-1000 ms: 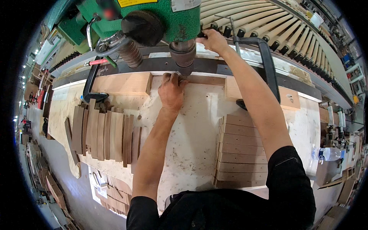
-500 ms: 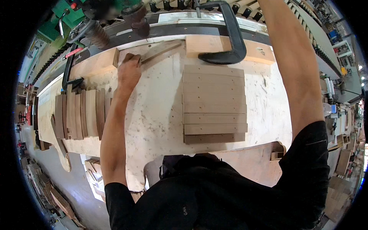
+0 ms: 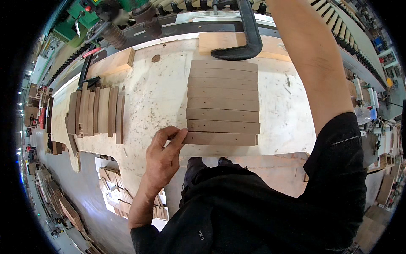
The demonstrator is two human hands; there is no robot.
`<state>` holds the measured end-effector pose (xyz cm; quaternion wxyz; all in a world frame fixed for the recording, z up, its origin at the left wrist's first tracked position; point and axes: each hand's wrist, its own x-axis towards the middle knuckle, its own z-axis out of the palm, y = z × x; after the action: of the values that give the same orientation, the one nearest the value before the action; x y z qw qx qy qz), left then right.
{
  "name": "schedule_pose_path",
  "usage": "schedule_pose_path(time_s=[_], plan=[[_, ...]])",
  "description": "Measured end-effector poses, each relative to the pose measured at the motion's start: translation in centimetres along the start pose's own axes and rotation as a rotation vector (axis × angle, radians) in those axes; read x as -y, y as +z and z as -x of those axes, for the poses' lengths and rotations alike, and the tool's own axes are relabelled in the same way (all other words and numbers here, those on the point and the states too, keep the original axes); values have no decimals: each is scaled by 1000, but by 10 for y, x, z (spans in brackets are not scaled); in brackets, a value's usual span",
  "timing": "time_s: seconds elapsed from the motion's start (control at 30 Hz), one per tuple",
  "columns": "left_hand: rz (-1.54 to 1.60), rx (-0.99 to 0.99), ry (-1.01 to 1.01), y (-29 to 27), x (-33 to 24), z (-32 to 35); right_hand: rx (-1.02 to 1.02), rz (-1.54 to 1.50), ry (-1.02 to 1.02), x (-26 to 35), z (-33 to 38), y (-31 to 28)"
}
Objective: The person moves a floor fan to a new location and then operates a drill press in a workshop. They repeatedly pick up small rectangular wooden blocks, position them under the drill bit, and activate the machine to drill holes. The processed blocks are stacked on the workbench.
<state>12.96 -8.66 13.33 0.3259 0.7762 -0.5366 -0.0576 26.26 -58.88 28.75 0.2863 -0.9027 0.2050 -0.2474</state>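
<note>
A row of flat brown wooden strips (image 3: 223,92) lies side by side on the pale board, each marked with small dark holes. At its near end my left hand (image 3: 165,154) pinches the left end of a wooden strip (image 3: 220,138) between thumb and fingers. That strip lies against the row, roughly parallel to it. My right arm (image 3: 311,55) reaches far forward past the top edge of the picture, so its hand is out of sight.
A black C-clamp (image 3: 249,38) presses on a wooden block (image 3: 207,43) behind the row. To the left, several wooden strips (image 3: 96,112) stand in a bunch beside another wooden block (image 3: 110,63). Green machinery (image 3: 76,21) stands at the far left; a roller conveyor (image 3: 334,23) runs at far right.
My left hand has come from the far left block, where it held a strip, back to the near end of the row. The view has shifted slightly.
</note>
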Motion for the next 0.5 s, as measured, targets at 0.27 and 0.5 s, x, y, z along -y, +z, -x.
schedule_pose_path(time_s=[0.27, 0.5], plan=[[-38, -23, 41, 22, -3, 7, 19, -51, 4, 5, -2, 4], [-136, -51, 36, 28, -4, 10, -25, -303, 17, 2, -5, 0]])
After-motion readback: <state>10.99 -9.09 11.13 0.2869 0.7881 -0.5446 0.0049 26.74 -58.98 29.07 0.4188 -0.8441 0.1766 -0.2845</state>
